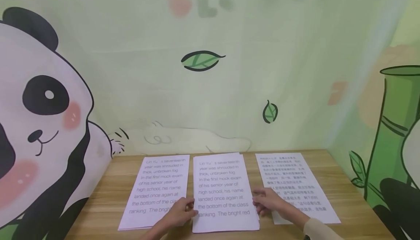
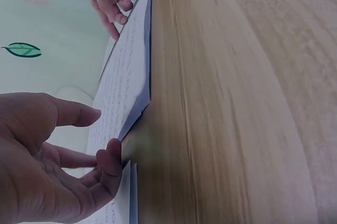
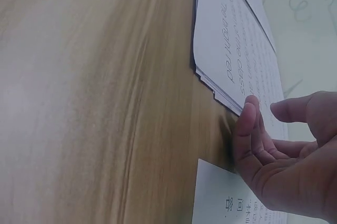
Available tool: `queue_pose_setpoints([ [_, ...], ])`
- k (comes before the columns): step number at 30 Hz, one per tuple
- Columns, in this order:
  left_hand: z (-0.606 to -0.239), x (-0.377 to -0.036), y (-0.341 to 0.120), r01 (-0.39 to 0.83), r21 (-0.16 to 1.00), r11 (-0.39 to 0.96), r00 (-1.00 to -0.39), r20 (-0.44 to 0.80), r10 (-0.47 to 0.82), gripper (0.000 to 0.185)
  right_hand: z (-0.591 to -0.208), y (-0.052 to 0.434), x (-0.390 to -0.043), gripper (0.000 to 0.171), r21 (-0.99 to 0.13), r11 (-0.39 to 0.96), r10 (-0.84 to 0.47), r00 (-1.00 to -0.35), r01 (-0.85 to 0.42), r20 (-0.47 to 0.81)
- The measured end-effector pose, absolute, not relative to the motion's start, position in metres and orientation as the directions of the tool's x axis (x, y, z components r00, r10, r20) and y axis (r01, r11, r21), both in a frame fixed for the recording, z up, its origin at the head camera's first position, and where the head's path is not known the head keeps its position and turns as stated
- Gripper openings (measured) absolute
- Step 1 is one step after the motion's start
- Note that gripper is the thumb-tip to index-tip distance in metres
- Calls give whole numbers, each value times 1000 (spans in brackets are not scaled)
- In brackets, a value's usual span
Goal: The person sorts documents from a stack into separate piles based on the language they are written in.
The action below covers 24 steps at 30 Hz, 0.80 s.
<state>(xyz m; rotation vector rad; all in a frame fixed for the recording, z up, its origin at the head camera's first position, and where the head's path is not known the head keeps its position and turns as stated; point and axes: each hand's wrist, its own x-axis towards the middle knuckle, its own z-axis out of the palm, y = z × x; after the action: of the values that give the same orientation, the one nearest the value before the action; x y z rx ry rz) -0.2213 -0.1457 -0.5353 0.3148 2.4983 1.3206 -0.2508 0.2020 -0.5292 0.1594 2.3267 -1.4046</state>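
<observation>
A stack of printed paper sheets [image 1: 223, 223] lies in the middle of the table, English text facing up, its lower sheets jutting out unevenly at the edges. My left hand [image 1: 178, 213] is at its left edge, fingertips right at the paper; the left wrist view shows thumb and fingers apart. On the opposite side, my right hand [image 1: 269, 200] has its fingertips at the stack's right edge. The right wrist view shows that thumb held away from the loosely bent fingers, and staggered sheet corners [image 3: 215, 89] beside them.
Left of the stack lies another pile of English-printed sheets [image 1: 157, 185], partly behind my left hand. A sheet with Chinese text [image 1: 279, 170] lies to the right, partly under my right hand and forearm. The wooden table [image 1: 98, 211] ends at a cloth backdrop [image 1: 147, 69] with panda drawings.
</observation>
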Motion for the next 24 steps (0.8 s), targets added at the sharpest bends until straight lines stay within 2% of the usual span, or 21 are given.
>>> queue_pose_setpoints([
  [10,-532,-221,-144,6,822,570,-932,-202,301,47,-527,196,-244,54,-817,498,-141,-902,291,-407],
  [16,-530,-217,-145,44,822,567,-950,-141,278,48,-525,199,-239,57,-844,475,-192,-907,250,-376],
  [20,-531,-217,-146,25,856,517,-968,-109,226,44,-523,200,-236,56,-848,482,-192,-917,223,-350],
  [24,-533,-219,-144,-27,892,452,-972,-128,196,36,-522,199,-236,51,-831,514,-150,-931,214,-333],
])
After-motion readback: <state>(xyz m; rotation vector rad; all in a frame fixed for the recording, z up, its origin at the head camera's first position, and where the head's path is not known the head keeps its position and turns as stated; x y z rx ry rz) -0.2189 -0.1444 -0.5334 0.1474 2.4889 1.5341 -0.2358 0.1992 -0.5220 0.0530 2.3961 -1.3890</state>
